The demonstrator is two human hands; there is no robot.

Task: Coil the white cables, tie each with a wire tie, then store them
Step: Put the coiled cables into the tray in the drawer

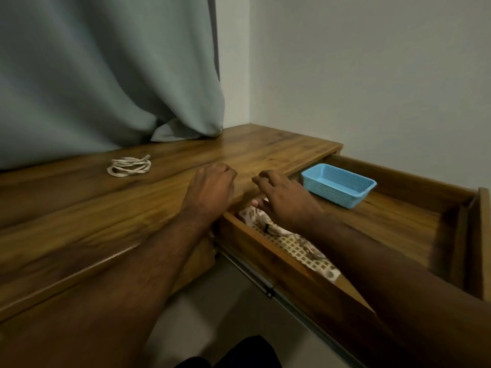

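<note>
Your left hand [210,188] rests on the wooden counter [79,208] near its right end, palm down, the fingers curled under at the knuckles; nothing shows in its grip, though the fingertips are hidden from you; your right hand [281,197] hovers over the open drawer [398,221] just beside it, fingers loosely spread and bent, holding nothing that can be seen.

One coiled white cable [129,166] lies on the counter well to the left of your hands, near the foot of the grey-green curtain [106,75]; whether a wire tie is round it cannot be told at this size.

The drawer is pulled out to the right of the counter; a light blue mesh basket [338,184] stands in its far part, apart from your right hand; at the near left of the drawer, under your right wrist, sits a white perforated tray [295,245] with pale things in it and a small dark piece, too hidden to name; the drawer's metal rail [255,277] shows beneath its near side; a plain white wall [372,75] stands behind.
</note>
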